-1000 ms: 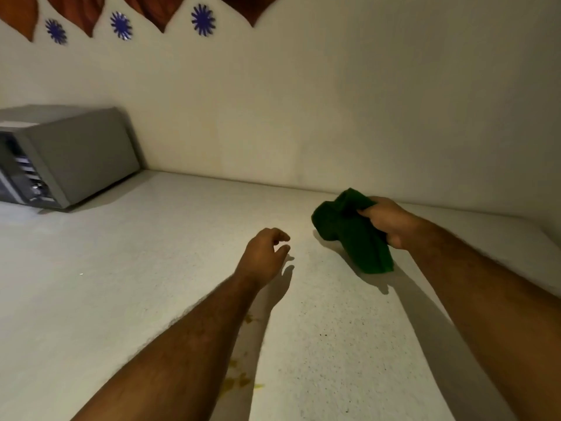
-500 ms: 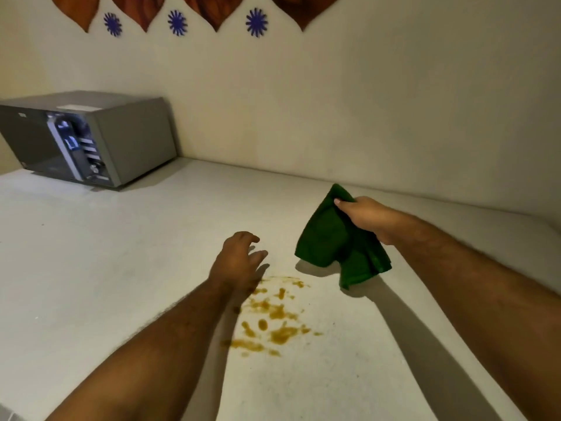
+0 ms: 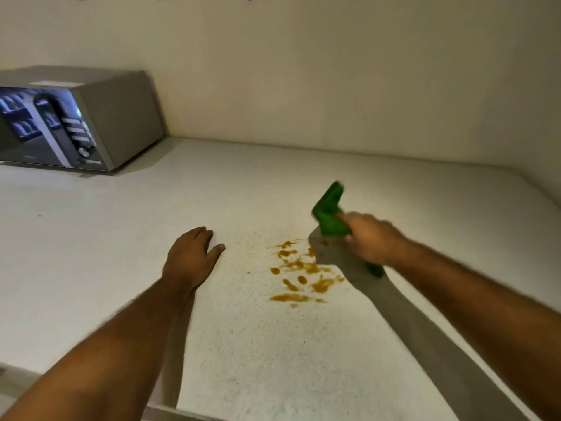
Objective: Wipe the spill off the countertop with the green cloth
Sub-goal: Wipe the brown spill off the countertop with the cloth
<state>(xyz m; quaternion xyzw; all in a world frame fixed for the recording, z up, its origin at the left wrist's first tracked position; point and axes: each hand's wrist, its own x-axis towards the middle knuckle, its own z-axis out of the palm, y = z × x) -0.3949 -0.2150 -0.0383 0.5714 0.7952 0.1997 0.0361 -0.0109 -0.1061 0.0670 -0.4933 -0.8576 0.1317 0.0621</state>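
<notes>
An orange-brown spill (image 3: 302, 276) lies in streaks and drops on the pale speckled countertop (image 3: 273, 344), between my two hands. My right hand (image 3: 368, 240) grips the bunched green cloth (image 3: 329, 212) and holds it above the counter at the spill's far right edge; the hand is blurred and its shadow falls over part of the spill. A bit of cloth also shows below the wrist. My left hand (image 3: 191, 256) rests palm down on the counter to the left of the spill, fingers slightly apart, holding nothing.
A grey microwave (image 3: 76, 120) stands at the back left against the cream wall (image 3: 334, 71). The countertop meets the wall at the back and right; its front edge shows at the lower left.
The view has tilted down and moved closer to the spill. My right hand has bunched the cloth tighter and swung it toward the spill's right edge. My left hand has settled flat on the counter.
</notes>
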